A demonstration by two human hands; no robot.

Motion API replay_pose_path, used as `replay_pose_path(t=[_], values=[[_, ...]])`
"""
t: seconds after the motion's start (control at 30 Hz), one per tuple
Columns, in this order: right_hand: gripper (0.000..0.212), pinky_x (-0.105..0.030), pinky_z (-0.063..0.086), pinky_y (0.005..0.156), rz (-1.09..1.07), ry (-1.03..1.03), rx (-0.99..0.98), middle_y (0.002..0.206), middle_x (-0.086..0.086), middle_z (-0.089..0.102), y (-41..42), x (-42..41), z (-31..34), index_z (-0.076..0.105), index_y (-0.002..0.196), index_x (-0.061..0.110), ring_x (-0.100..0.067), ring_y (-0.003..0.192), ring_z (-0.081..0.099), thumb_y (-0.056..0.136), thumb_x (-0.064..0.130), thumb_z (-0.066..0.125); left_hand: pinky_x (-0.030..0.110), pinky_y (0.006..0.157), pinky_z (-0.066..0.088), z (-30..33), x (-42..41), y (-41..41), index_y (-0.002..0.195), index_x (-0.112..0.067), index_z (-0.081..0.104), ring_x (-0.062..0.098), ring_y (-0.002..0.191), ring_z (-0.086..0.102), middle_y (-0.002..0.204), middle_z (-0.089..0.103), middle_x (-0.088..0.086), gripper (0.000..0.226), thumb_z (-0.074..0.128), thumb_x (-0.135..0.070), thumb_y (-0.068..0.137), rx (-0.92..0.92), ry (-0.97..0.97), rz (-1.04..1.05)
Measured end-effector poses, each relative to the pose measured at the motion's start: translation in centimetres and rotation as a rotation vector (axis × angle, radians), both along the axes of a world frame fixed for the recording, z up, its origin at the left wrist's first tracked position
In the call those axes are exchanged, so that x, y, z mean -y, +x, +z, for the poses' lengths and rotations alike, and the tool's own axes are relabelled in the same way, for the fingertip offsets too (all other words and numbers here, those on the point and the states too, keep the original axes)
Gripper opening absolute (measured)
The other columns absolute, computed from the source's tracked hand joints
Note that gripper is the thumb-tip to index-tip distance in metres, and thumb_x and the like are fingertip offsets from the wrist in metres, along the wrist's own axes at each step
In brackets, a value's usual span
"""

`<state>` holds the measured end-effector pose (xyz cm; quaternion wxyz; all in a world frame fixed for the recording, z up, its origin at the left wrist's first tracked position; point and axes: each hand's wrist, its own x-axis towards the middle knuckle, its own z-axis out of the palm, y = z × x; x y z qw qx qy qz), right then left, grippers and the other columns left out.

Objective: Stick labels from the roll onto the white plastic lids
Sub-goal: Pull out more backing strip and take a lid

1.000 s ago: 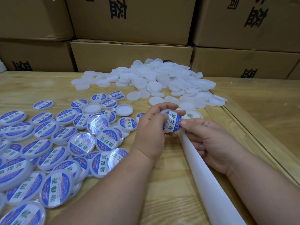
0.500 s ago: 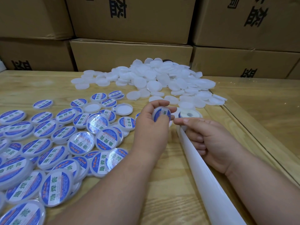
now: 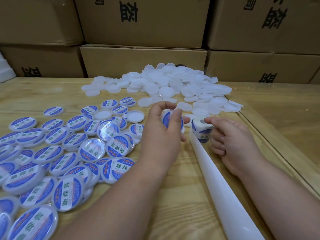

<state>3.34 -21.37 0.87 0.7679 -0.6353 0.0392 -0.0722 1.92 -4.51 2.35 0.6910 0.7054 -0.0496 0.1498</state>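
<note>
Head view: blue-and-white labels read 助焊膏. The left hand (image 3: 161,135) pinched a labelled lid (image 3: 171,121) at table centre. At its three o'clock, the right hand (image 3: 230,141), fingers curled, thumb extended, touched the label roll (image 3: 202,131).

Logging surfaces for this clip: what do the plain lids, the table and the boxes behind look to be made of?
Plain lids: apparently milky, half-see-through plastic with a dull sheen and thin moulded rims. Table: pale wood, grain lines visible, smooth finish; solid or veneer unclear. Boxes: brown matte cardboard with folded seams and black print.
</note>
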Motion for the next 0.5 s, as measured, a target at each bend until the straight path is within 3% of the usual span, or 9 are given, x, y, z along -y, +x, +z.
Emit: replay_pose_path(t=[0.1,0.27,0.37,0.43,0.5], values=[[0.023,-0.02,0.021,0.039,-0.012,-0.008,-0.001,0.05,0.004,0.029,0.2,0.1,-0.2,0.075,0.093,0.011,-0.012,0.041,0.023,0.079,0.025,0.063,0.008,0.05,0.045,0.4,0.0,-0.5,0.102,-0.042,0.047,0.006,0.06,0.07,0.096,0.074,-0.011,0.035,0.074,-0.025,0.09,-0.047,0.087,-0.022],[0.018,-0.02,0.021,0.039,-0.001,-0.011,0.007,0.051,0.004,0.028,0.3,0.2,-0.3,0.074,0.094,0.01,-0.012,0.041,0.023,0.086,0.021,0.061,0.018,0.043,0.048,2.6,-2.5,-0.6,0.088,-0.034,0.057,0.01,0.048,0.067,0.081,0.068,-0.009,0.038,0.091,-0.036,0.071,-0.112,0.146,0.055],[0.016,-0.021,0.02,0.039,0.008,-0.015,0.007,0.05,0.005,0.028,0.4,0.2,-0.2,0.072,0.095,0.009,-0.012,0.042,0.023,0.09,0.018,0.06,0.029,0.047,0.056,3.9,-6.1,0.5,0.081,-0.034,0.057,0.006,0.048,0.062,0.07,0.067,-0.012,0.031,0.084,-0.044,0.068,-0.034,0.429,0.192],[0.015,-0.02,0.02,0.038,0.012,-0.013,0.006,0.05,0.005,0.027,0.5,0.2,-0.2,0.071,0.095,0.009,-0.011,0.041,0.022,0.092,0.017,0.059,0.033,0.045,0.055,4.8,-8.9,1.2,0.088,-0.041,0.051,0.01,0.044,0.059,0.067,0.066,-0.007,0.031,0.073,-0.047,0.067,-0.038,0.613,0.228],[0.015,-0.02,0.02,0.037,0.016,-0.016,0.003,0.049,0.005,0.027,0.6,0.2,-0.3,0.07,0.096,0.008,-0.011,0.04,0.022,0.094,0.016,0.058,0.034,0.044,0.054,5.5,-11.8,1.6,0.1,-0.045,0.041,0.01,0.037,0.054,0.072,0.066,-0.002,0.045,0.069,-0.051,0.065,-0.106,0.831,0.195]])
